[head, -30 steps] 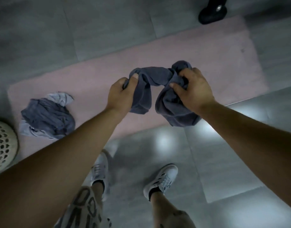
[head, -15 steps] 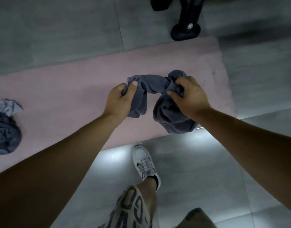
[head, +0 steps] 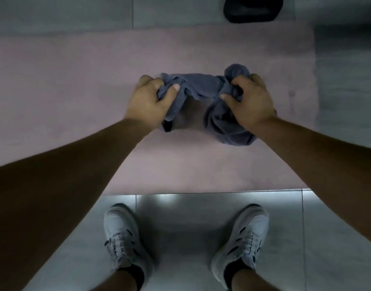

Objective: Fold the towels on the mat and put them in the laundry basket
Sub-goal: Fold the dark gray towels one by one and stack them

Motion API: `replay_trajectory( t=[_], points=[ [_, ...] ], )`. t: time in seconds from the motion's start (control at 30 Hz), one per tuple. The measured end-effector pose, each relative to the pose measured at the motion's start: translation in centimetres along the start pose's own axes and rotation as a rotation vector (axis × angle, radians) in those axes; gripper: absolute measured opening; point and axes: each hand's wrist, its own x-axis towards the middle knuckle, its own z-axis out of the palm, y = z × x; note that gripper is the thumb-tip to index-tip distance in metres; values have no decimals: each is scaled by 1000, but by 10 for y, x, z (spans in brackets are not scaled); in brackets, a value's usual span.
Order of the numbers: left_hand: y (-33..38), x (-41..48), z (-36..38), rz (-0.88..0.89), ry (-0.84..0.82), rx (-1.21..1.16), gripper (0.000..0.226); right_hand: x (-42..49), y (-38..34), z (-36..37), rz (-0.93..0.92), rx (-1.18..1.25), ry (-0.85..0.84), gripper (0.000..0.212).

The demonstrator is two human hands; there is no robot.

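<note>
A crumpled dark grey-blue towel (head: 201, 86) hangs bunched between both hands, above the pink mat (head: 75, 80). My left hand (head: 149, 100) grips its left end, thumb and fingers curled into the cloth. My right hand (head: 250, 100) grips the right end, where a larger wad of cloth droops below and behind the palm. The stretch between the hands is twisted and wrinkled. The laundry basket and the other towels are out of view.
The mat's near edge runs just ahead of my two white shoes (head: 122, 238) on glossy grey tiles. A black rounded base (head: 252, 8) stands on the floor past the mat's far right corner. The mat's right edge lies close to my right hand.
The view has swung right and squared up to the mat; the second towel pile and basket have left the frame. Both feet now stand side by side. Both hands keep their grip on the towel.
</note>
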Motion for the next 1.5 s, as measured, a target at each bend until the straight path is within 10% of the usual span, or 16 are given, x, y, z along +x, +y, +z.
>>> replay_trajectory(
  t=[0.23, 0.43, 0.57, 0.83, 0.93, 1.13, 1.5],
  points=[
    [-47, -1, 96, -87, -476, 245, 39, 25, 89, 51, 12, -180, -249, 37],
    [-83, 36, 86, -327, 53, 137, 45, 53, 91, 57, -246, -262, -147, 39],
    [-97, 65, 75, -636, -66, -103, 69, 77, 54, 72, -365, -226, -359, 49],
    [-91, 65, 61, -657, -66, -142, 26, 105, 30, 72, -102, -374, -809, 38],
    [-52, 48, 54, -490, -82, -21, 42, 105, 11, 45, 197, -53, -894, 42],
    [19, 22, 73, -298, -340, -747, 27, 98, -39, 19, 579, 653, -507, 20],
    [25, 16, 38, -342, -116, -1024, 27, 67, -113, -2, 557, 1358, -359, 44]
  ],
)
